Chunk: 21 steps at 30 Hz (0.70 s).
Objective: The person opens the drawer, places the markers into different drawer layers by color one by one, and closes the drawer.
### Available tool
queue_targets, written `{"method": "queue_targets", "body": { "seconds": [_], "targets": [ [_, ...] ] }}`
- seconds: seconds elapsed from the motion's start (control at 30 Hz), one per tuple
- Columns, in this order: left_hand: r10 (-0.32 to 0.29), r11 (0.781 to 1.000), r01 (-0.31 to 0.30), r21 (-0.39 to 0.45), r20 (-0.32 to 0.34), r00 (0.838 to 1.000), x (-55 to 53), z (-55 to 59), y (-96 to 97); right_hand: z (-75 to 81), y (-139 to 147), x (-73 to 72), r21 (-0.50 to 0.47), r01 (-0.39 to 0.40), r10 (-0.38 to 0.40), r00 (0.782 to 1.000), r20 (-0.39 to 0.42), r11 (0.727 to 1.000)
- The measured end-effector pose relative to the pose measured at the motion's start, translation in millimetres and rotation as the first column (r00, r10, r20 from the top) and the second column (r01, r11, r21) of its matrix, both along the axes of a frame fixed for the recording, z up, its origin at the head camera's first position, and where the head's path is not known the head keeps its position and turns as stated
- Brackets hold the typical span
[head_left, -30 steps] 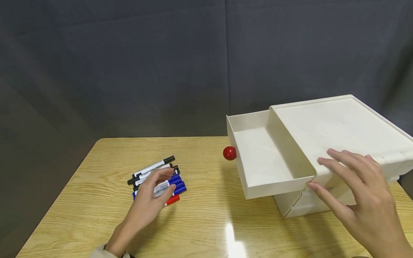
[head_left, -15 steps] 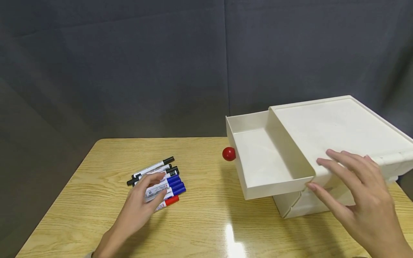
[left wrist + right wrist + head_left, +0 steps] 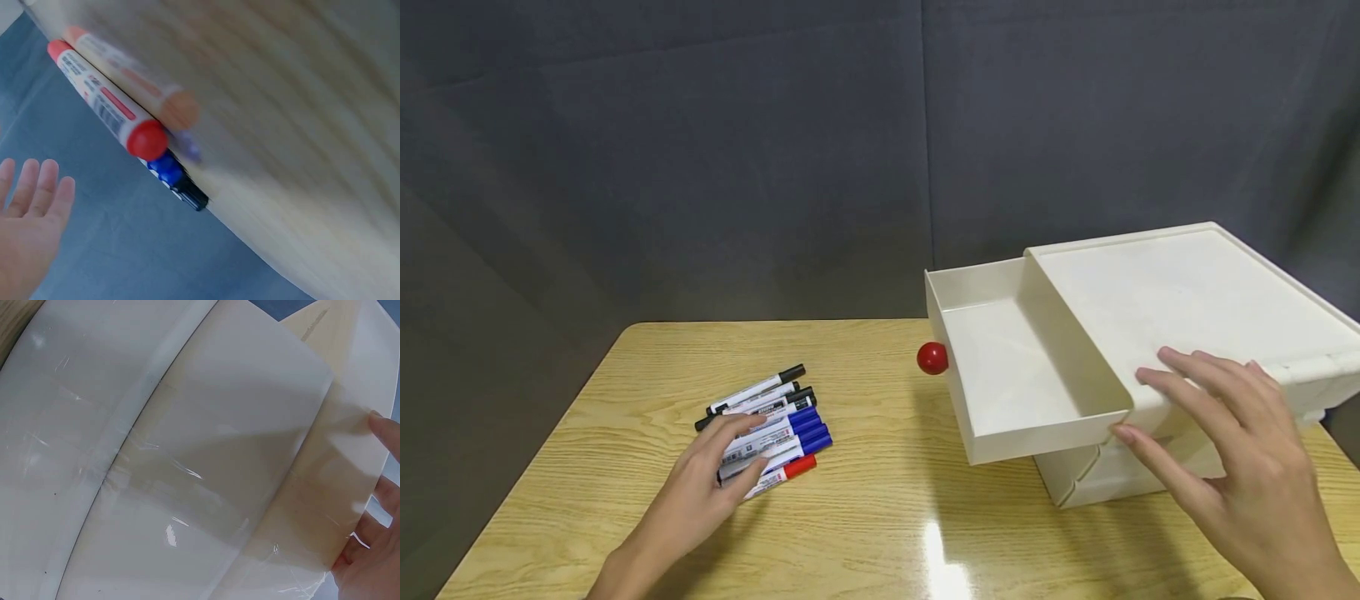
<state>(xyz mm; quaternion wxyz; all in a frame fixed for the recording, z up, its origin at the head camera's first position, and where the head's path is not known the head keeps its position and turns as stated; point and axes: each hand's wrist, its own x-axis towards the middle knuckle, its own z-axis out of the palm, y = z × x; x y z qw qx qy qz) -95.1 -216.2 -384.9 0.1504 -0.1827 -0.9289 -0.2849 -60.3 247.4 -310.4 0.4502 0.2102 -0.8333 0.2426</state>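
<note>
My left hand [image 3: 700, 479] is held low over a row of whiteboard markers [image 3: 775, 433], overlapping their near ends in the head view. Its fingers are spread, and the left wrist view shows the left hand [image 3: 28, 228] with nothing in it, beside a red marker [image 3: 100, 100]. The markers have black, blue and red caps. My right hand [image 3: 1247, 450] rests at the near top edge of a white drawer box [image 3: 1195, 292], fingertips over the top and thumb at the side. The top drawer [image 3: 1000, 358] is pulled out to the left, with nothing visible inside.
A round red knob [image 3: 932, 358] sticks out from the drawer front, which overhangs the wooden table [image 3: 865, 517]. Behind the table hangs a dark grey cloth [image 3: 775, 167].
My left hand has drawn back down and left over the markers, so more of their barrels and caps show. The right hand, the drawer and the box have stayed put.
</note>
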Motion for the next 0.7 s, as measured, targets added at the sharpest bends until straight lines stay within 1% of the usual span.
{"method": "queue_targets", "body": {
  "seconds": [0.1, 0.23, 0.3, 0.5, 0.7],
  "targets": [
    [-0.015, 1.000, 0.015, -0.026, -0.002, 1.000, 1.1, -1.1, -5.5, -0.3, 0, 0.2, -0.003, -0.002, 0.002, 1.000, -0.001, 1.000],
    [-0.035, 0.998, 0.033, -0.056, -0.041, 0.999, 1.8, -3.4, -12.4, 0.1, 0, 0.1, -0.008, -0.002, 0.002, 1.000, -0.002, 1.000],
    [-0.041, 0.997, 0.038, -0.062, -0.048, 0.998, 2.2, -4.1, -15.1, 0.6, 0, 0.1, -0.007, -0.002, 0.002, 1.000, -0.002, 1.000],
    [-0.017, 0.996, 0.015, -0.087, -0.029, 0.999, 6.2, -4.8, -22.8, 1.5, 0, 0.1, -0.006, -0.007, 0.007, 1.000, -0.008, 1.000],
    [-0.025, 0.996, 0.021, -0.081, -0.052, 0.998, 10.1, -6.9, -31.2, 0.9, 0, -0.2, 0.002, -0.002, 0.002, 1.000, -0.001, 1.000]
  ]
}}
